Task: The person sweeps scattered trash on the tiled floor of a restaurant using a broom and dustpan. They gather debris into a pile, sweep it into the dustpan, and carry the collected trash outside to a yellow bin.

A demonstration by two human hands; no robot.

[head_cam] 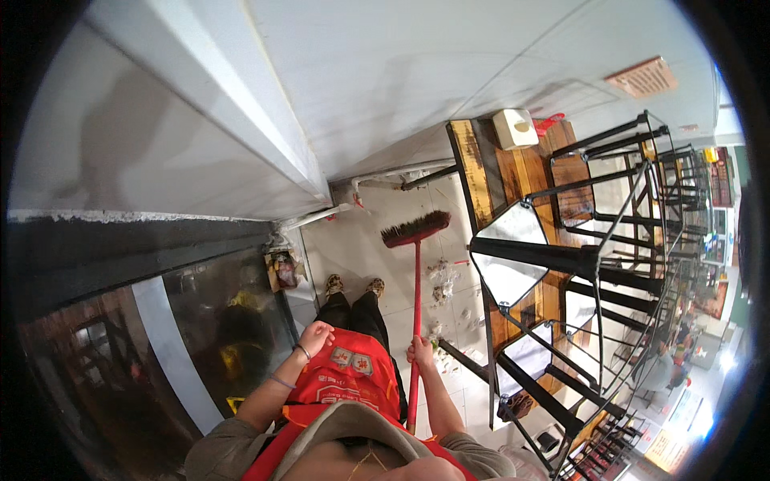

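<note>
My right hand [420, 351] is wrapped around the red handle of a broom [417, 282]. The broom's head [416, 229], with dark bristles, is on the tiled floor ahead of my feet, near the wall. My left hand [317, 337] is raised over my red apron [349, 376], fingers loosely curled with nothing in them. Crumpled paper and other litter [443, 281] lie on the tiles to the right of the handle. More scraps [446, 358] are scattered near a black table leg [462, 359].
Upturned stools [511, 252] with black metal legs rest on a wooden table [481, 180] at the right. A white tissue box [516, 128] stands against the wall. A pipe [319, 216] runs along the wall's base. A glass door [222, 337] is on my left.
</note>
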